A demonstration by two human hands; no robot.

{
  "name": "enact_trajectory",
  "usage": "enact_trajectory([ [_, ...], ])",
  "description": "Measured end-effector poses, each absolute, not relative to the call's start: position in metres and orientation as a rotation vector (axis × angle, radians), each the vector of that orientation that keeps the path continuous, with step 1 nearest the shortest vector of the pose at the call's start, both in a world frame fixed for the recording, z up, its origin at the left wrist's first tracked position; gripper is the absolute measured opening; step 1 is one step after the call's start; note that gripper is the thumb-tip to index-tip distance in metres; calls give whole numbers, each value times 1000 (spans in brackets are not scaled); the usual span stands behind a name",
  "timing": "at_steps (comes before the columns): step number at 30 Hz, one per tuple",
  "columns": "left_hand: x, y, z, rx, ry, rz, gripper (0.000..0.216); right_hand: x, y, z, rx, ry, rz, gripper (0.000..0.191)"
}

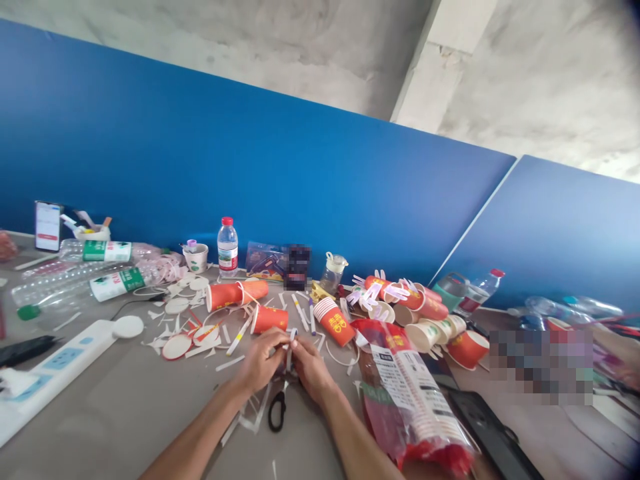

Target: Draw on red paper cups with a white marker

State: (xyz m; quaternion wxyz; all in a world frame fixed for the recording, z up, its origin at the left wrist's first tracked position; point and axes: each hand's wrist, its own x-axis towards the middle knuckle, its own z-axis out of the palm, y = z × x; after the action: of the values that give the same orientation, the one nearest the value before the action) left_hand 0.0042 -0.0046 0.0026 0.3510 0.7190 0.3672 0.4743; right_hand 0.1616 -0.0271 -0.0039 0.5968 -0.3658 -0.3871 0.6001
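In the middle of the table, my left hand [264, 360] and my right hand [310, 369] meet, fingers closed around a small white paper strip [293, 334] that looks curled at its top. Just below them lie scissors [277, 410], black handles toward me. Right beyond my left hand, a red paper cup [269, 319] rests on its side. Several white and purple pens [301, 312] lie past my fingertips. A nested stack of red paper cups [336, 323] leans to the right of my right hand. White paper scraps [255, 410] are scattered under my left wrist.
To the left are a white power strip [83, 360], plastic bottles [113, 283] and cut paper discs [177, 346]. A bag of cups [407, 393] and a black phone-like device [493, 433] lie on the right. A blue partition [280, 167] stands behind. Another person's arm [620, 347] shows, blurred.
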Motion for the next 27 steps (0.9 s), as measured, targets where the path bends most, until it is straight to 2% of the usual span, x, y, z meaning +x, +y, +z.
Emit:
enact_trajectory([
  [3,6,-6,2,1890,924,1191,15,165,-24,-4,-847,-898,1453,59],
  [10,12,-11,-2,1884,902,1227,17,163,-21,-4,-893,-891,1347,61],
  [13,14,-10,0,1736,941,1207,21,164,-23,-3,-935,-906,1213,56],
  [17,20,-8,2,1549,947,1147,44,168,-36,2,-1021,-1073,863,26],
  [19,24,-8,2,1463,923,1138,50,169,-41,4,-1055,-1257,656,17],
  [24,29,-11,6,1104,833,1164,56,173,-39,0,-1054,-1590,472,28],
  [27,29,-11,9,1016,810,1188,58,174,-33,-5,-968,-1666,251,25],
])
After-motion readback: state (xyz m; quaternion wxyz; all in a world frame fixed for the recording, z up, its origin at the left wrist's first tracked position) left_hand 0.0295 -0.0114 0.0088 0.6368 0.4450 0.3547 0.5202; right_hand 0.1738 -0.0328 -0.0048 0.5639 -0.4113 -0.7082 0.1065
